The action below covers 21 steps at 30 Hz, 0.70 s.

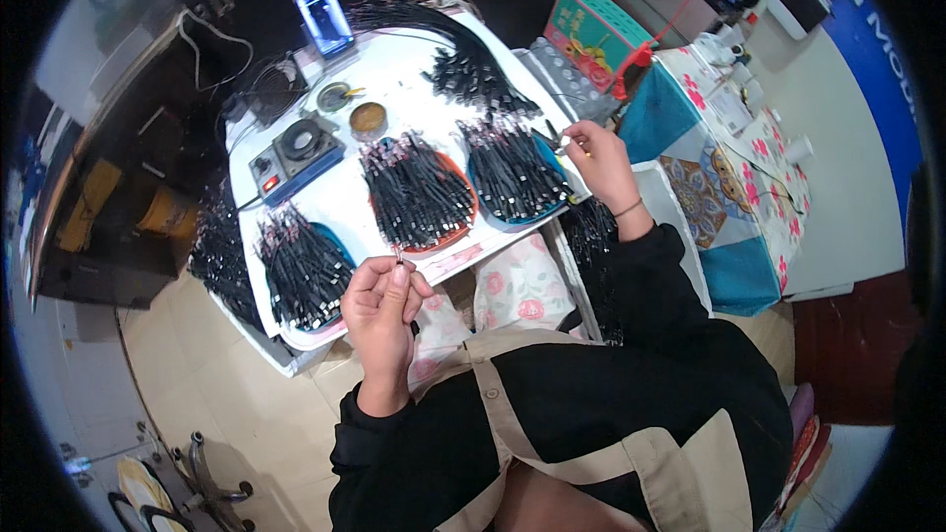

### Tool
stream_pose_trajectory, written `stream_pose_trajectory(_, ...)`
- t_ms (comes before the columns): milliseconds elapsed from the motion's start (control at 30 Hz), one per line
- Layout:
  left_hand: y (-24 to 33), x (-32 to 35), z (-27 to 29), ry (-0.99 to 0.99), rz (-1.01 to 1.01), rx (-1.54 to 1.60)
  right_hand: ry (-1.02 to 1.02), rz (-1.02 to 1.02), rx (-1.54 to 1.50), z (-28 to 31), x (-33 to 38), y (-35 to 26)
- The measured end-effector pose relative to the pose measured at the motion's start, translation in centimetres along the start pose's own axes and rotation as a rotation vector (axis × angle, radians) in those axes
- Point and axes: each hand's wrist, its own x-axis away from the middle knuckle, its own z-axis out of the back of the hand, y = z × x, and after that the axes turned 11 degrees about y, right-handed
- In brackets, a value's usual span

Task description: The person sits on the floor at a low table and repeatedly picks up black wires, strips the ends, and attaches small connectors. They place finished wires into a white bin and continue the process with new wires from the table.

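A white worktable [340,199] carries trays heaped with black cables. The left hand [382,307] pinches one small cable end [397,258] upright at the table's near edge. The right hand [601,160], further out, grips a thin tool [555,135] beside the blue tray [512,172].

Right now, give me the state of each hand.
Left hand: closed, pinching a small black cable piece.
Right hand: closed on a thin tool; what kind cannot be told.

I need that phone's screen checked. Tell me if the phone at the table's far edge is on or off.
On. The phone stands propped upright and its screen glows blue against the dark background.
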Motion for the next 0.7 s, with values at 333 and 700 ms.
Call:
stream_pose_trajectory(333,-1.3,0.1,-1.8,-0.024,0.037,-0.046,-0.156,0.231,0.151,-4.1,1.1,-0.9)
stream_pose_trajectory(700,-0.9,-0.5,-6.0,0.115,-0.176,0.164,-0.193,0.196,-0.646,-0.6,6.5,-13.0)
